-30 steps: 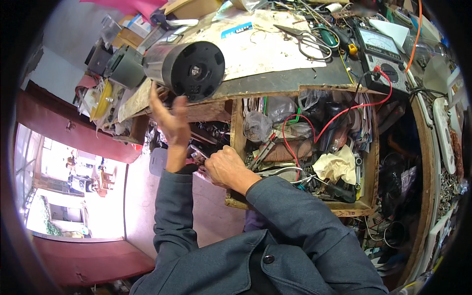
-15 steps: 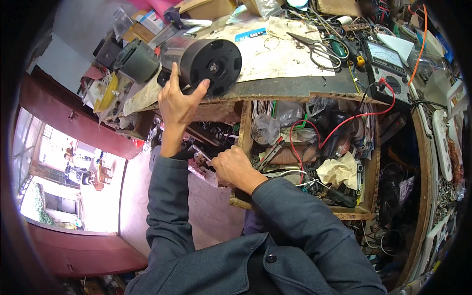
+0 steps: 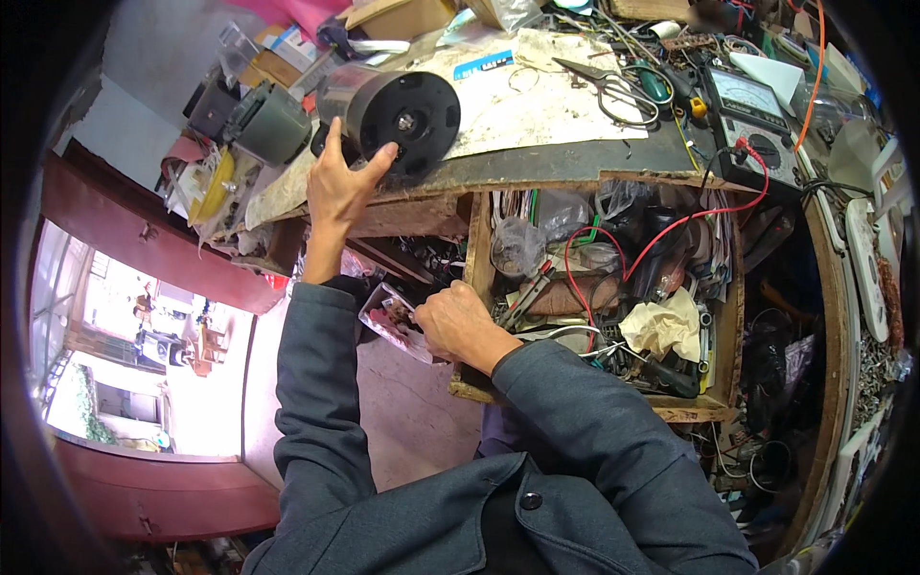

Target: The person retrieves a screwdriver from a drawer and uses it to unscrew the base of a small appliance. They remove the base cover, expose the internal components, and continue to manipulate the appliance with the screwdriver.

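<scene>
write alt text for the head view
A person's spread left hand is at a tipped, black-based cylindrical container on a cluttered workbench. The curled right hand is beside a small white box near an open tool drawer; scissors and an analog multimeter lie beyond.

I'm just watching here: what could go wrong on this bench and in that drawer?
The cylindrical container with a black base lies on its side near the front edge of the workbench; the left hand is right at it, so a bump might roll it off.

The red test lead runs from the analog multimeter across the open drawer; if the drawer shifts, the lead could snag.
</scene>
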Demonstrator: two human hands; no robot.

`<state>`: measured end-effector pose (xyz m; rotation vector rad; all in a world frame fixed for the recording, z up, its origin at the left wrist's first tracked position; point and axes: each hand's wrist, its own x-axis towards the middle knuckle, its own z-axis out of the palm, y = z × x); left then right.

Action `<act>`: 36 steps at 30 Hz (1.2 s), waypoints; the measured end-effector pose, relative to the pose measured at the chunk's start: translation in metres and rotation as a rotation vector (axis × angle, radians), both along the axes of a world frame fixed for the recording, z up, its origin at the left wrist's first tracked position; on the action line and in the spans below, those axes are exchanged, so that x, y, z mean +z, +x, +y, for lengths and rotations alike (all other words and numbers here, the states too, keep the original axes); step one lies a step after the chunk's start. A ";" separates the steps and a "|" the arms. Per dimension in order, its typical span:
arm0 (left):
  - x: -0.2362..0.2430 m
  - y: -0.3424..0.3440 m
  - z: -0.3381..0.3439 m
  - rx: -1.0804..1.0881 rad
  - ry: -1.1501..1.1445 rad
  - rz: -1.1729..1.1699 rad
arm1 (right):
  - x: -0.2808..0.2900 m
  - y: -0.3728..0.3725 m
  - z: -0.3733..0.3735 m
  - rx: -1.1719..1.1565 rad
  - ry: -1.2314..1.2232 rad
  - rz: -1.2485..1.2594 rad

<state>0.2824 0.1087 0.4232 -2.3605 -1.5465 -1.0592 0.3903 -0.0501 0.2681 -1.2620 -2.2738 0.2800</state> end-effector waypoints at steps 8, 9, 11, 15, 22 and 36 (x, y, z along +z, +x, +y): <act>-0.030 -0.019 0.025 -0.069 -0.061 -0.158 | -0.002 -0.001 0.002 0.002 -0.025 -0.042; -0.030 -0.018 0.024 -0.054 -0.080 -0.155 | -0.003 -0.002 0.002 -0.006 -0.023 -0.048; -0.031 -0.018 0.024 -0.054 -0.071 -0.135 | -0.003 -0.002 0.002 -0.005 -0.029 -0.050; -0.034 -0.018 0.021 -0.058 -0.042 -0.120 | 0.003 -0.001 0.001 0.006 -0.037 -0.055; -0.032 -0.013 0.015 -0.074 -0.097 -0.125 | 0.008 0.000 0.002 0.006 -0.077 -0.131; -0.025 -0.035 0.009 -0.174 -0.165 -0.211 | 0.009 0.000 0.001 0.025 -0.065 -0.139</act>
